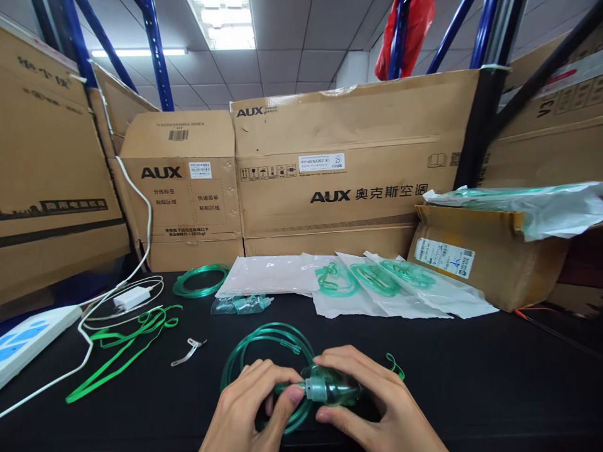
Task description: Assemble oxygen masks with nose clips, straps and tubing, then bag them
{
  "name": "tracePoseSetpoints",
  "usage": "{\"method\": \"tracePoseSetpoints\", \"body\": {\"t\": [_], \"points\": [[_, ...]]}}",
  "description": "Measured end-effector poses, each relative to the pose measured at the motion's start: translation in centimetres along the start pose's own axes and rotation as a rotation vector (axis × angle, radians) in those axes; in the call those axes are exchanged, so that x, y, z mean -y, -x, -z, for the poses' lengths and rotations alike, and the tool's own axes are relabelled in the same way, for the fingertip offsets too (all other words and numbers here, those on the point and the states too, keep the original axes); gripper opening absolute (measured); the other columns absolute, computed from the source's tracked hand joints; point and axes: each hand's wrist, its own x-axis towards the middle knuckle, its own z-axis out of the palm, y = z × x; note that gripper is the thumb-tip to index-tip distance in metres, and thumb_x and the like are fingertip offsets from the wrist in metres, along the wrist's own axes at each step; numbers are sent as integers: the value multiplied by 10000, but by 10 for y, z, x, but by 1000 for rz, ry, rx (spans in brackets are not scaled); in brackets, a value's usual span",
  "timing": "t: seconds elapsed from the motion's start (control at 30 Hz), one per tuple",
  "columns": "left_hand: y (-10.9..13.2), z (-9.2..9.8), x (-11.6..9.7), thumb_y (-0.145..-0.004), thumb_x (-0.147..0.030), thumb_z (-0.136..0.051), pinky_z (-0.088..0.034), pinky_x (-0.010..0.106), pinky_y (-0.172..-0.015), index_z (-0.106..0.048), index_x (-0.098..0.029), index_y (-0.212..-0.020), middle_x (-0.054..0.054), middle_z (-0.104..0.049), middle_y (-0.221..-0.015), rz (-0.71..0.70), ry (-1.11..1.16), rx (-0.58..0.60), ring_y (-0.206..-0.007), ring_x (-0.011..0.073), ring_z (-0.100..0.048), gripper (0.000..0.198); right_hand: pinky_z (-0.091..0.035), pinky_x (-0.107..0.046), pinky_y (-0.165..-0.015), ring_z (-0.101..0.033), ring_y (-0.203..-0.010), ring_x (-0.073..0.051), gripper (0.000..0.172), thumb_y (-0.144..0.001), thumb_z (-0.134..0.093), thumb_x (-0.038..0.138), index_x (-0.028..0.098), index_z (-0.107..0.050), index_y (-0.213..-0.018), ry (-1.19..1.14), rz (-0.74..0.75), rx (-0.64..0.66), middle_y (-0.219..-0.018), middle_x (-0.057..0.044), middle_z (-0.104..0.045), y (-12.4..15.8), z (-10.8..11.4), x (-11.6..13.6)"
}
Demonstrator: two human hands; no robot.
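My right hand [377, 395] is closed around a translucent green oxygen mask [346, 388], thumb below and fingers above. A pale green connector [316, 389] sticks out of the mask toward the left. At that connector, my left hand [257, 398] pinches the end of a green tube between thumb and forefinger. Whether the tube is fully seated on the connector, I cannot tell. Coiled green tubing [230, 364] lies behind and beneath my left hand, with a loose end fitting [291, 346] inside the loop. A green elastic strap [396, 367] shows beyond my right hand.
Several white packets with green tubing [377, 279] lie at the back, beside a bagged green part [242, 304] and another tubing coil [200, 280]. On the left are green straps [127, 345], a small metal strip [187, 353] and a power strip [38, 339]. Cardboard boxes [330, 157] wall the back.
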Motion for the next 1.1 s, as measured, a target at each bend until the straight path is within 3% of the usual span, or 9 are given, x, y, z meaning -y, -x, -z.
{"method": "tracePoseSetpoints", "body": {"t": [0.17,0.3,0.4,0.57,0.83,1.1], "points": [[-3,9,1,-1120,-366,-476,-519,296,-813,-707,-266,-1005,-18,-723,-835,48,1,159,-748,180,-697,277,-569,-218,-960,-751,-1079,-193,526,-801,-911,152,352,-711,-1244,52,97,-46,-1159,20,-783,2,-2,-2],[-4,12,0,-1116,-428,-475,-507,275,-766,-712,-259,-980,-14,-684,-811,115,47,169,-729,173,-661,322,-563,-175,-950,-760,-1045,-161,583,-777,-924,118,355,-656,-1237,83,168,-49,-1146,47,-779,3,-2,-4],[-3,10,2,-1119,-454,-464,-491,274,-753,-700,-243,-977,-6,-670,-813,89,48,195,-737,176,-648,347,-567,-179,-950,-759,-1047,-163,506,-823,-902,162,331,-649,-1228,71,247,-32,-1152,22,-770,2,-2,-5],[2,-1,8,-1136,-447,-418,-443,289,-727,-663,-232,-959,-5,-644,-798,3,48,88,-718,179,-607,372,-587,-182,-869,-768,-945,-163,351,-870,-873,242,294,-668,-1150,72,273,-32,-1055,1,-764,-1,-4,-4],[5,-13,12,-1144,-316,-435,-410,311,-744,-624,-231,-999,-4,-642,-821,-114,37,-33,-719,178,-561,253,-591,-178,-845,-771,-917,-164,349,-859,-885,285,296,-675,-1138,69,268,-42,-1032,1,-767,-1,-6,-6],[4,-9,11,-1139,-265,-436,-434,325,-756,-631,-227,-1028,0,-645,-823,-138,-17,-27,-726,185,-583,228,-573,-171,-851,-768,-918,-156,366,-821,-916,280,307,-697,-1113,38,177,-39,-1034,34,-777,1,-7,-7]]}}
